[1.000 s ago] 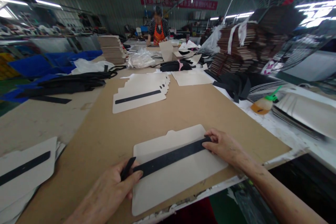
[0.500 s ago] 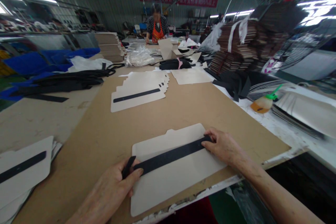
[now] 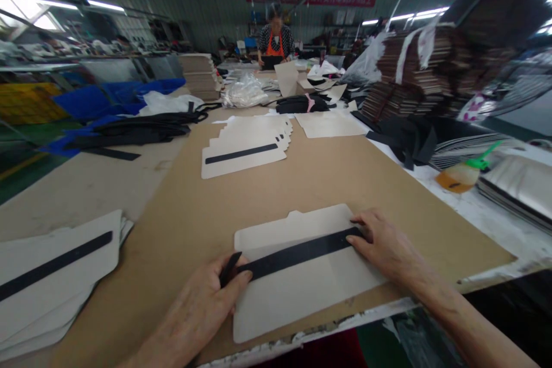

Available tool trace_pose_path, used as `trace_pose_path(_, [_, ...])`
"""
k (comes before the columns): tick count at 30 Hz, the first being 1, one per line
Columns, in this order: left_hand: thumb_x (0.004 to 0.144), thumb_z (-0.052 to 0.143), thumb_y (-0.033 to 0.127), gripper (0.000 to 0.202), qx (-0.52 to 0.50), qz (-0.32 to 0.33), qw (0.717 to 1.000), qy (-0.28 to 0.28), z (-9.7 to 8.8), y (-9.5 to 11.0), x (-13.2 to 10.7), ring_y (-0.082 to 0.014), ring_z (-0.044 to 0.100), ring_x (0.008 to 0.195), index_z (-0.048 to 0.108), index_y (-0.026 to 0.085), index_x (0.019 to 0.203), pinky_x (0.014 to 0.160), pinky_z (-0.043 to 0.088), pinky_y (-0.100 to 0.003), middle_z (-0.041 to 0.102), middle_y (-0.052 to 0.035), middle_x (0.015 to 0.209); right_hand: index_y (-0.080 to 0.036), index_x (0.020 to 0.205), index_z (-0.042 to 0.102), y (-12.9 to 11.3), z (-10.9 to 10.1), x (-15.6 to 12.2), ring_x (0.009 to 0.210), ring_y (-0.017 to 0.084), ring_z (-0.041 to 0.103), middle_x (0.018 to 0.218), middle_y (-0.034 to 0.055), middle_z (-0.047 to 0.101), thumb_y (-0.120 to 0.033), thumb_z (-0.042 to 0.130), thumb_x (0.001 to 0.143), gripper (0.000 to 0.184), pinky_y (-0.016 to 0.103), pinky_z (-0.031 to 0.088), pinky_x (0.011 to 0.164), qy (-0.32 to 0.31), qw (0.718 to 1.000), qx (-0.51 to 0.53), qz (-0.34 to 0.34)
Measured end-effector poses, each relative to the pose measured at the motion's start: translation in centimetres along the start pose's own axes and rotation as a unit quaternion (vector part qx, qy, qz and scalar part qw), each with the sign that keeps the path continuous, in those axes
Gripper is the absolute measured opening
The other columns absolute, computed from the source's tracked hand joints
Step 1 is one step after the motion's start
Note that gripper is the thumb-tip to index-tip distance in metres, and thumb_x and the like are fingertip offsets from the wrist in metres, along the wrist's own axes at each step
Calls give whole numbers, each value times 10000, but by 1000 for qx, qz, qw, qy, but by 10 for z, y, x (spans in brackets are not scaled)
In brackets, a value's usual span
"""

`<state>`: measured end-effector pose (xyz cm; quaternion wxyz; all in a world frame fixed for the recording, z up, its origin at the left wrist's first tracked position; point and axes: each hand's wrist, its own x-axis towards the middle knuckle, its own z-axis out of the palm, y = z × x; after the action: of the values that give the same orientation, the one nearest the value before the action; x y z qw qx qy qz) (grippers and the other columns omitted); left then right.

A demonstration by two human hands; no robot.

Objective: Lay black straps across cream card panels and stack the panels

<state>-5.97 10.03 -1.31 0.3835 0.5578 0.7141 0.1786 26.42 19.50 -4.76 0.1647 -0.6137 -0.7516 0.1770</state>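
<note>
A cream-coloured panel (image 3: 302, 293) with rounded corners and a small tab on its far edge lies near the table's front. Across it runs a black strip (image 3: 297, 254). My left hand (image 3: 211, 293) pinches the strip's left end between thumb and fingers, and a dark end piece pokes up behind the thumb. At the other end, my right hand (image 3: 382, 241) closes thumb and fingers on the strip near the panel's right edge. The strip looks slightly raised at the left; how much of it touches the panel I cannot tell.
Fanned cream panels (image 3: 245, 155), the front one with a black strip, lie farther back. Another stack (image 3: 64, 276) sits at left. On the right are a squeeze bottle (image 3: 459, 177) with amber liquid, black strips (image 3: 399, 135) and brown bundles (image 3: 405, 69). A person (image 3: 276, 40) stands across the room.
The view has swung a little left, so everything sits farther right. Both hands keep their grip on the strip's ends, with little other visible movement.
</note>
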Motion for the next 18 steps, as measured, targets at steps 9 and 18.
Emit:
trace_pose_path(9, [937, 440, 295, 208, 56, 158, 986, 7, 1, 11, -33, -182, 618, 816, 620, 213, 871, 734, 440, -272, 672, -43, 906, -232, 957, 650, 28, 15, 6, 851, 269, 618, 985, 84, 638, -492, 542, 826, 310, 417, 480, 779, 9, 999, 35, -39])
trace_pose_path(18, [831, 516, 230, 126, 29, 50, 998, 23, -2, 7, 5, -213, 636, 827, 628, 179, 855, 735, 419, -308, 688, -35, 844, -248, 928, 663, 29, 13, 6, 907, 288, 612, 996, 84, 640, -545, 524, 819, 345, 453, 482, 833, -9, 999, 30, -42])
